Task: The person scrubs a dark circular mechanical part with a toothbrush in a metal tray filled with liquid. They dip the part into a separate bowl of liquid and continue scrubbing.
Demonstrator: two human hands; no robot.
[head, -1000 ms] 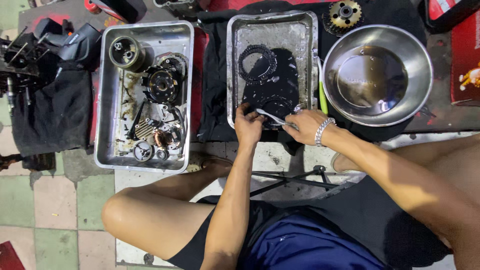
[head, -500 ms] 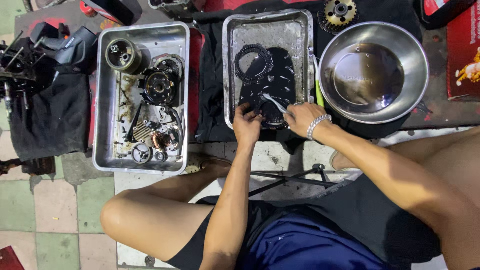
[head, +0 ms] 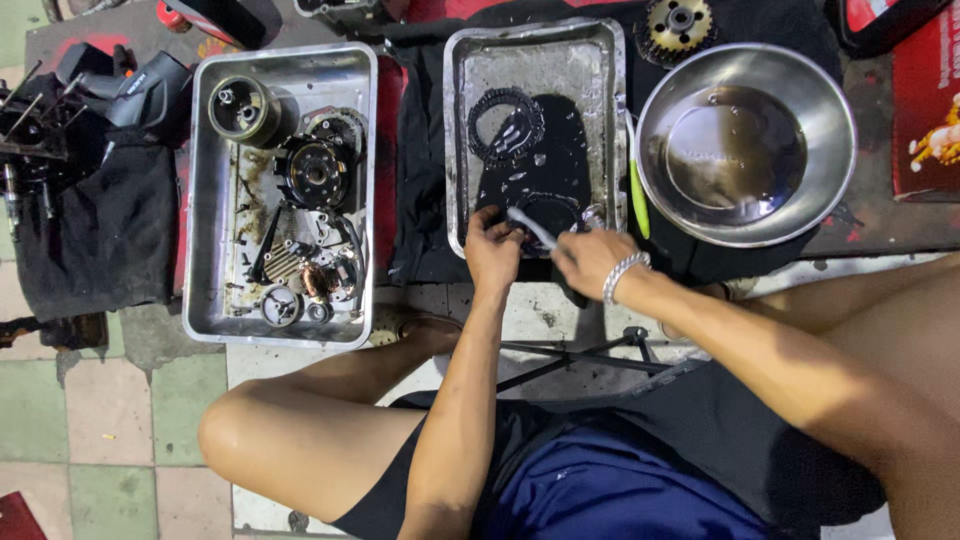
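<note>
My left hand (head: 492, 250) presses its fingers down on a black ring-shaped disc (head: 545, 215) lying in dark oily liquid at the near end of the middle steel tray (head: 455, 120). My right hand (head: 588, 258) is closed around a toothbrush (head: 530, 226), its head resting on that disc. A second toothed ring (head: 506, 124) lies farther up the same tray. Right of the tray stands a steel bowl (head: 745, 145) with dark liquid; left of it, another tray (head: 205, 200) holds engine parts.
</note>
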